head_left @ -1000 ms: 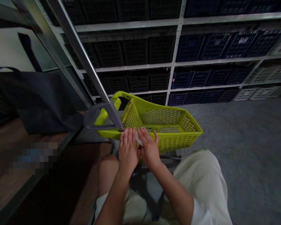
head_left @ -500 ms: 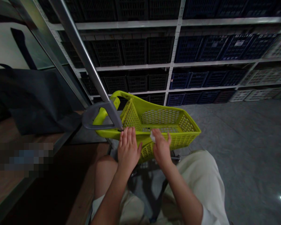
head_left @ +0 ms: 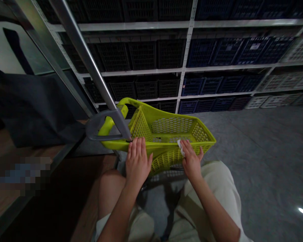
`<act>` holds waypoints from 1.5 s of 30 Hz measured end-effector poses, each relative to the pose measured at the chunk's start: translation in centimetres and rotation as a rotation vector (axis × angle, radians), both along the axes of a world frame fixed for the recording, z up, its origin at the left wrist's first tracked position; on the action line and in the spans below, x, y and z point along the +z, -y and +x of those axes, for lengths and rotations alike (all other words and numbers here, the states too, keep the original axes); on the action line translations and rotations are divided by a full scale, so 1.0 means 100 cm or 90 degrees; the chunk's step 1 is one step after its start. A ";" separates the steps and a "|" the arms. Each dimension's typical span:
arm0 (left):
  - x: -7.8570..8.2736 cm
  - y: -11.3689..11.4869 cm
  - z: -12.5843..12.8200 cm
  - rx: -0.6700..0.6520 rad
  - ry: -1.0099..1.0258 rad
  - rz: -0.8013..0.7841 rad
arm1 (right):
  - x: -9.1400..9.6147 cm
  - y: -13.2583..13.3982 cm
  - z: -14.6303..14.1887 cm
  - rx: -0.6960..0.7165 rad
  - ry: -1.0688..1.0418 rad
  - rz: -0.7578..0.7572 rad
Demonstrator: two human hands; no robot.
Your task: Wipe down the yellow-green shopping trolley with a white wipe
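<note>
A yellow-green plastic shopping cart [head_left: 171, 117] with perforated sides stands in front of my knees. My left hand [head_left: 138, 158] lies flat on the cart's near rim, fingers stretched out close to the grey bracket [head_left: 120, 126] at the base of a metal pole [head_left: 88, 60]. Farther right along the same rim, my right hand [head_left: 191, 160] presses a white wipe [head_left: 181, 148] against the edge. The wipe is partly hidden under its fingers.
White shelving [head_left: 151, 25] with black crates [head_left: 143, 55] and blue crates [head_left: 201, 52] runs behind the cart. At the left are a dark bag [head_left: 40, 107] and a wooden surface [head_left: 10, 201] with a metal edge. Grey floor [head_left: 265, 161] extends to the right.
My right hand has slid to the right along the cart's near rim with the white wipe. My left hand stays in place on the rim.
</note>
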State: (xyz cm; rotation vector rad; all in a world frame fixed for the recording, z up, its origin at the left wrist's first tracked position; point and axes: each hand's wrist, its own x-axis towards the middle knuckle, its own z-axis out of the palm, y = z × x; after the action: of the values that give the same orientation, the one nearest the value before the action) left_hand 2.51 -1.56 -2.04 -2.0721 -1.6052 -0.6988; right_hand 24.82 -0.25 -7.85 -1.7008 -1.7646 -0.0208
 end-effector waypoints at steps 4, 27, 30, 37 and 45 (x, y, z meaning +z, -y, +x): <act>-0.003 -0.004 0.004 -0.006 -0.003 -0.004 | 0.024 -0.003 -0.053 0.038 -0.056 -0.009; -0.007 -0.010 0.006 -0.013 0.008 0.011 | 0.040 -0.003 -0.103 0.185 -0.065 0.027; -0.007 -0.009 0.003 -0.012 0.007 0.010 | 0.046 0.001 -0.117 0.235 -0.058 0.038; -0.003 -0.004 0.001 -0.014 0.009 0.008 | 0.004 0.002 -0.018 0.099 0.033 0.018; -0.005 -0.008 0.007 -0.013 0.009 0.003 | 0.025 -0.003 -0.064 0.064 -0.039 -0.013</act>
State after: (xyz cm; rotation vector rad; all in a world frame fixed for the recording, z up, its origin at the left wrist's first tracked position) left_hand 3.16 -0.77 -2.53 -2.0874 -1.5906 -0.7256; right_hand 18.42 0.05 -5.33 -1.6077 -1.8082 0.0937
